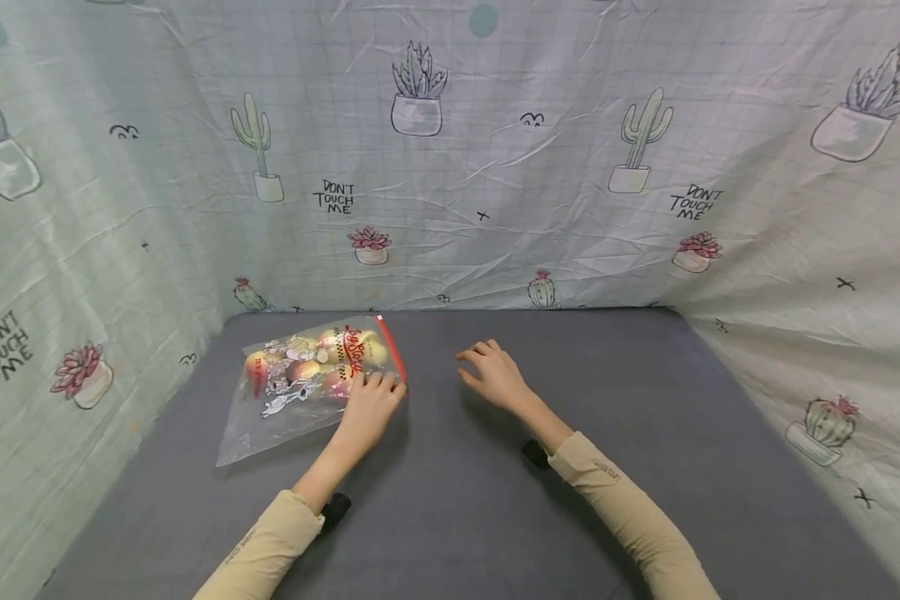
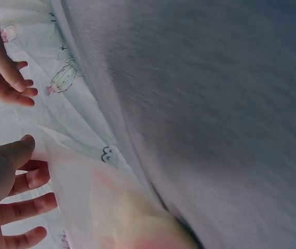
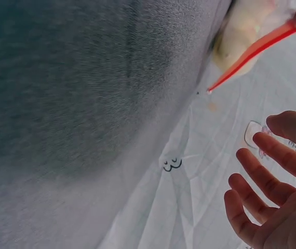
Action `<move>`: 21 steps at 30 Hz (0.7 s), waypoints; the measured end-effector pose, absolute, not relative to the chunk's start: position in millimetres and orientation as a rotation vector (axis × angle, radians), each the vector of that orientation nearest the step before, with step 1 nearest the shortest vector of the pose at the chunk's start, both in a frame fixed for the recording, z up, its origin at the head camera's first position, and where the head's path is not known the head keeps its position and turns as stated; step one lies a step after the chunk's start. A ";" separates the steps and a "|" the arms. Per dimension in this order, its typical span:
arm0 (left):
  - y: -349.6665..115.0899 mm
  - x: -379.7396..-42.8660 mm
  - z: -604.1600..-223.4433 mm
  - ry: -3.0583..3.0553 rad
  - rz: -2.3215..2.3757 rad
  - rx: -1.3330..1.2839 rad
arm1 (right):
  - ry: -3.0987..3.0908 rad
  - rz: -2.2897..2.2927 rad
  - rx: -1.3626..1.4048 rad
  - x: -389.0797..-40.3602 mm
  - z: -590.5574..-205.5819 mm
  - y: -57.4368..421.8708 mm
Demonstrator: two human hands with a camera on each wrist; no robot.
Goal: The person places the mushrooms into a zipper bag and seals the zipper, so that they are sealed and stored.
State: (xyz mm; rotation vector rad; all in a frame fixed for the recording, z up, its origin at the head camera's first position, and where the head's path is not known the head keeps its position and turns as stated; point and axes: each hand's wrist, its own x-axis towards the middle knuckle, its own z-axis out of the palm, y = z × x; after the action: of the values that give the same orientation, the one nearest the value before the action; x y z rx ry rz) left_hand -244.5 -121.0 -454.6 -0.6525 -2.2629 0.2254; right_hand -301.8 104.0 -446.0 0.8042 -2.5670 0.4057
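Note:
A clear zip bag [image 1: 292, 410] with red and black print and a red closure strip lies left of centre on the grey table. Several round yellow-and-red fruits [image 1: 305, 370], their exact kind unclear, are inside it. My left hand [image 1: 372, 408] pinches the bag's near right corner, at the end of the red strip [image 3: 257, 49]. In the left wrist view, thumb and forefinger of that hand [image 2: 13, 192] meet at the bag's edge. Apart from the bag, to its right, my right hand [image 1: 492, 377] hovers above the table with loosely bent fingers [image 3: 259, 176] and holds nothing.
The grey tabletop [image 1: 645, 417] stretches to both sides and toward me. A pale cloth [image 1: 480, 150] printed with cacti hangs behind the table and along both sides. A dark device sits under each wrist, the right one [image 1: 535, 454] close above the table.

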 end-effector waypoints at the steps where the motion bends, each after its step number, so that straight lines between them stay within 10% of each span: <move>1: -118.1 -246.1 -454.0 -2.264 0.220 -0.644 | -2.552 0.410 0.807 -300.4 -447.1 106.4; 21: -102.7 -238.9 -452.0 -2.498 -0.046 -0.790 | -2.497 0.275 0.853 -269.6 -454.5 146.6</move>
State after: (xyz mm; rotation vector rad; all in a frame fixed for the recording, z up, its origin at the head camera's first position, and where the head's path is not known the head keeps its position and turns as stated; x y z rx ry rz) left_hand -238.9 -102.7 -452.0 -0.7901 -2.4979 -0.0461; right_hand -269.6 146.6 -454.5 0.8533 -2.4965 0.2748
